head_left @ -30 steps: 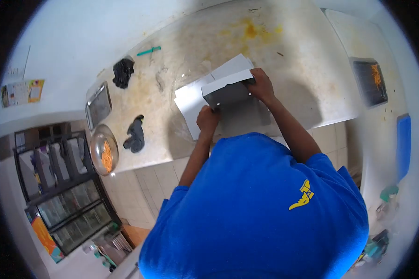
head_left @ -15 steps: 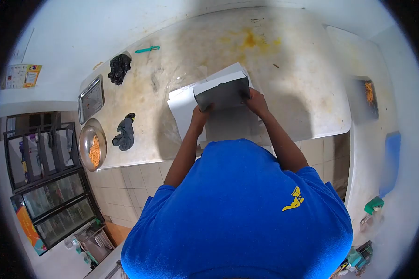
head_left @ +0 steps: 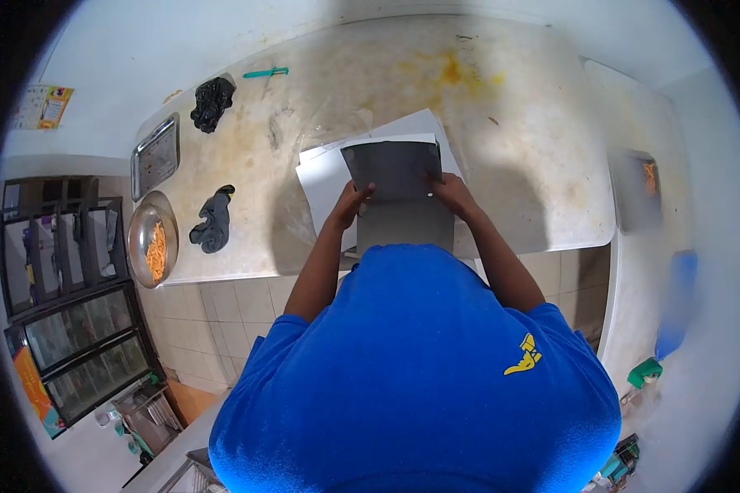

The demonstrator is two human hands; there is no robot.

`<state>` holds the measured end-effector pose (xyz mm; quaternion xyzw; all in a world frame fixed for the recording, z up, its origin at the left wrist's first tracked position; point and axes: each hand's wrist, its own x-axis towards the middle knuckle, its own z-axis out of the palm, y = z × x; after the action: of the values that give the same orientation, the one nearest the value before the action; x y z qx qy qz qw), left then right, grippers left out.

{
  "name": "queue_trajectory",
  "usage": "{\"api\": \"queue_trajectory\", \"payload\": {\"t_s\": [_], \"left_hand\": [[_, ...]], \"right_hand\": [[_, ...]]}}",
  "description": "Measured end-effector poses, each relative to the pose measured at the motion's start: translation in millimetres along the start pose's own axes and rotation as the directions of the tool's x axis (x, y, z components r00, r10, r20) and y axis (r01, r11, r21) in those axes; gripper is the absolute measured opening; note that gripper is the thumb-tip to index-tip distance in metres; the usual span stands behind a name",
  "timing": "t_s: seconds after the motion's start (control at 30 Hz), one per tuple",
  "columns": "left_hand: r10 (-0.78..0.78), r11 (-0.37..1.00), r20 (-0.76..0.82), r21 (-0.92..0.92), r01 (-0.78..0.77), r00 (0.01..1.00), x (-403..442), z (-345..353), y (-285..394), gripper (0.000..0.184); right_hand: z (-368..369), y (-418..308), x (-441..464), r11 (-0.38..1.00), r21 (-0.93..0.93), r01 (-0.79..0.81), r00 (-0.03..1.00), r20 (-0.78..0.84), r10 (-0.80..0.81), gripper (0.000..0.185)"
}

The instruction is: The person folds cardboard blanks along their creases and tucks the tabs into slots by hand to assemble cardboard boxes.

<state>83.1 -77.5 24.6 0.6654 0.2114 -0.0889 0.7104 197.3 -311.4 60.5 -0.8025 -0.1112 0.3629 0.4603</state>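
With forearms point(head_left: 322, 263) angled inward, my left hand point(head_left: 352, 204) and right hand point(head_left: 454, 195) pinch opposite sides of a dark grey panel point(head_left: 393, 171) by the front edge of the table point(head_left: 522, 107). A metal bowl point(head_left: 145, 215) at far left and a dark tray point(head_left: 628, 191) at far right hold orange strips point(head_left: 155, 251).

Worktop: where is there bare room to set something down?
Bare: the worktop right of the white sheets, to its right edge; a narrower strip between grey bundle and sheets. Crowded: left end, with tray, bowl, black bag and bundle; front middle, where left hand and right hand hold a grey card.
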Motion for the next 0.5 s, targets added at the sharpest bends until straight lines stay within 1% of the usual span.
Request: {"api": "queue_trajectory", "payload": {"t_s": [0.03, 0.07, 0.1, 0.13, 0.17, 0.2, 0.23, 0.27, 0.33, 0.37, 0.47, 0.5], "left_hand": [[-0.031, 0.999, -0.033, -0.011, 0.03, 0.999, 2.9, 1.3, -0.9, 0.077], [-0.061, 0.998, -0.066, -0.023, 0.059, 0.996, 5.4, 2.7, -2.3, 0.081], [-0.086, 0.996, -0.095, -0.023, 0.084, 0.992, 5.6, 6.8, 3.7, 0.084], [-0.111, 0.994, -0.128, -0.024, 0.108, 0.986, 6.1, 11.0, 10.3, 0.087], [-0.135, 0.991, -0.163, -0.026, 0.133, 0.977, 5.8, 13.2, 16.3, 0.09], [-0.129, 0.988, -0.105, -0.096, 0.119, 0.986, 7.5, 11.5, 19.2, 0.091], [-0.12, 0.981, -0.04, -0.16, 0.112, 0.992, 10.0, 9.8, 21.2, 0.091], [-0.116, 0.969, 0.033, -0.218, 0.12, 0.993, 9.3, 9.7, 21.2, 0.092], [-0.132, 0.942, 0.059, -0.302, 0.143, 0.99, 13.9, 7.4, 13.9, 0.089], [-0.133, 0.926, 0.067, -0.349, 0.147, 0.989, 18.2, 6.3, 10.6, 0.088], [-0.141, 0.931, 0.109, -0.324, 0.169, 0.984, -6.8, 13.9, 51.5, 0.085], [-0.087, 0.933, 0.108, -0.34, 0.119, 0.99, -11.1, 14.1, 54.5, 0.082]], "right_hand": [[-1.1, -3.4, -0.8, 1.0, 0.021, -0.009, 1.0, -0.001, 0.009, 0.06], [1.7, -2.8, -0.5, 0.989, -0.052, 0.142, 0.962, -0.229, -0.15, 0.059], [6.7, -3.8, -0.7, 0.95, -0.156, 0.269, 0.849, -0.427, -0.311, 0.06], [11.1, -5.1, -0.8, 0.887, -0.282, 0.365, 0.672, -0.579, -0.461, 0.064], [15.7, -4.7, -4.7, 0.778, -0.453, 0.436, 0.613, -0.484, -0.625, 0.064], [21.0, -6.6, -12.2, 0.632, -0.598, 0.493, 0.538, -0.361, -0.762, 0.065], [26.1, -11.1, -18.5, 0.462, -0.714, 0.526, 0.456, -0.222, -0.862, 0.067], [33.8, -15.4, -24.5, 0.412, -0.749, 0.519, 0.496, -0.129, -0.859, 0.068], [48.9, -35.5, -36.4, 0.309, -0.806, 0.504, 0.574, 0.046, -0.818, 0.069], [54.1, -35.4, -31.7, 0.386, -0.838, 0.387, 0.681, -0.023, -0.732, 0.077], [50.6, -39.1, -18.0, 0.367, -0.878, 0.308, 0.705, -0.049, -0.708, 0.076], [50.2, -38.9, -15.4, 0.417, -0.829, 0.374, 0.699, -0.044, -0.714, 0.072]]}}
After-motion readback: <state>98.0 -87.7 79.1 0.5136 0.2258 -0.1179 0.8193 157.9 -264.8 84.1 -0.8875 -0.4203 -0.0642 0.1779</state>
